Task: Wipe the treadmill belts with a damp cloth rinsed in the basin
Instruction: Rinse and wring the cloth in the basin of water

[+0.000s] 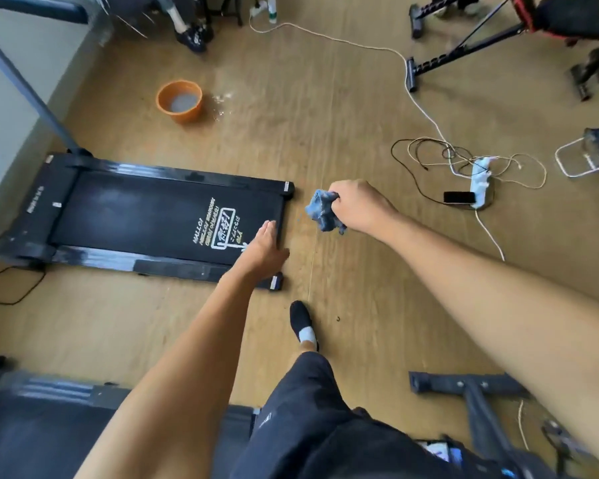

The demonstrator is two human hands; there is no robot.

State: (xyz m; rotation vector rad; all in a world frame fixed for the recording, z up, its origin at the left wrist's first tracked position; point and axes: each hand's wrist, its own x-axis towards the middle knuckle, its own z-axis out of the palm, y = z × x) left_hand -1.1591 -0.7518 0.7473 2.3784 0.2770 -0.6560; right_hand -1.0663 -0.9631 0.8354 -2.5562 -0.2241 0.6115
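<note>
Cloth (pixel 323 210) (one, bunched) and one orange basin (pixel 180 102).

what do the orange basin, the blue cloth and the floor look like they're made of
Orange basin: likely plastic, smooth even colour, thin moulded rim. Blue cloth: soft fabric, crumpled into folds in the right hand's grip. Floor: wood-grain planks with a slight sheen; real wood or laminate, cannot tell.

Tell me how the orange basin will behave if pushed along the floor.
The basin holds water, so it is probably heavy for its size. Wet splashes beside it suggest the water slops out easily when it is jolted.
</note>
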